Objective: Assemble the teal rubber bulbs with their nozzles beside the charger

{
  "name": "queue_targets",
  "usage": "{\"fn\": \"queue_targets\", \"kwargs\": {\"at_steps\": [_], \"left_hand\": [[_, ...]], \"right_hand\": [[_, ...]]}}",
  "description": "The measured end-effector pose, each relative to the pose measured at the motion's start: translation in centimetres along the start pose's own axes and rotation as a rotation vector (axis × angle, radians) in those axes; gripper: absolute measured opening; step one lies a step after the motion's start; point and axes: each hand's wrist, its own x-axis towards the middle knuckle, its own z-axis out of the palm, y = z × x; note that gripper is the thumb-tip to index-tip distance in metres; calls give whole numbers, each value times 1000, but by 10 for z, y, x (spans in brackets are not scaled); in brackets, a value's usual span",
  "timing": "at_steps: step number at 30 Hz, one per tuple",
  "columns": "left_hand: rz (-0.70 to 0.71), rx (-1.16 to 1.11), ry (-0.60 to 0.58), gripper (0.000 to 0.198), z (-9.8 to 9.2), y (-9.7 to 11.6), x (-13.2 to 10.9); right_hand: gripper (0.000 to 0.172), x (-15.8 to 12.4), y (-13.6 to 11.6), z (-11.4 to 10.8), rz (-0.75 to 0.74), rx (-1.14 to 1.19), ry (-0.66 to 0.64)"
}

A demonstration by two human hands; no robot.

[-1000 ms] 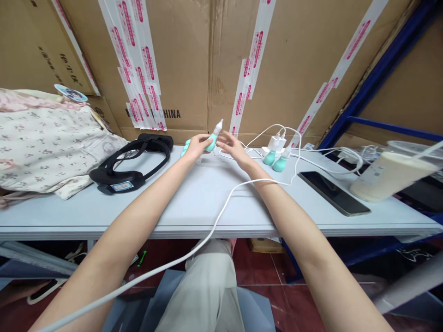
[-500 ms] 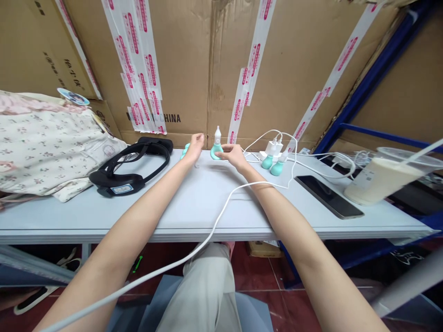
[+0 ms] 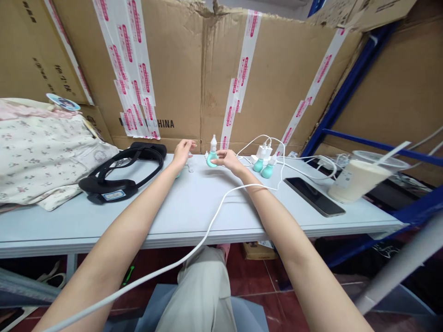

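Note:
My right hand [image 3: 228, 161] pinches a mint-green bulb with a clear nozzle [image 3: 212, 159], holding it upright near the back of the table. To its left, my left hand [image 3: 182, 152] has its fingers bent over the tabletop; whether they grip anything is hidden. Beneath that hand a bit of another green bulb [image 3: 178, 174] shows, and small clear pieces [image 3: 190, 168] lie beside it. Two more green bulbs with clear tips, one [image 3: 258, 165] by the charger and one [image 3: 267, 171] right of it, stand to the right of my right hand.
A black headset [image 3: 114, 184] and floral cloth [image 3: 38, 157] lie left. On the right are a white charger [image 3: 265, 151], a phone [image 3: 314, 197] and a tilted-looking drink cup [image 3: 358, 180]. A white cable [image 3: 221, 210] crosses over the table front. Cardboard [image 3: 180, 69] stands behind.
My left hand has moved left, away from the held bulb, uncovering small clear pieces. My right hand still holds its bulb. The camera view has shifted.

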Motion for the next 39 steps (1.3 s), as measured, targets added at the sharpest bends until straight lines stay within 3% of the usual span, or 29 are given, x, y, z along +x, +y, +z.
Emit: {"fn": "queue_targets", "kwargs": {"at_steps": [12,18,21,26,32,39], "left_hand": [[112,20,-63,25,-1,0,-1],[113,40,-66,23,-4,1,2],[126,46,-80,23,-6,3,1],[106,44,-69,22,-10,2,2],[24,31,-26,19,-19,-11,7],[7,18,-5,19,-22,-8,5]], "right_hand": [[43,1,4,-6,5,-20,22],[42,-2,4,-24,-94,-115,186],[47,-22,1,-45,-190,-207,325],[45,-84,3,-93,-209,-382,569],[44,-135,25,-127,-57,-599,704],[42,-141,21,-121,277,-1167,671]]}}
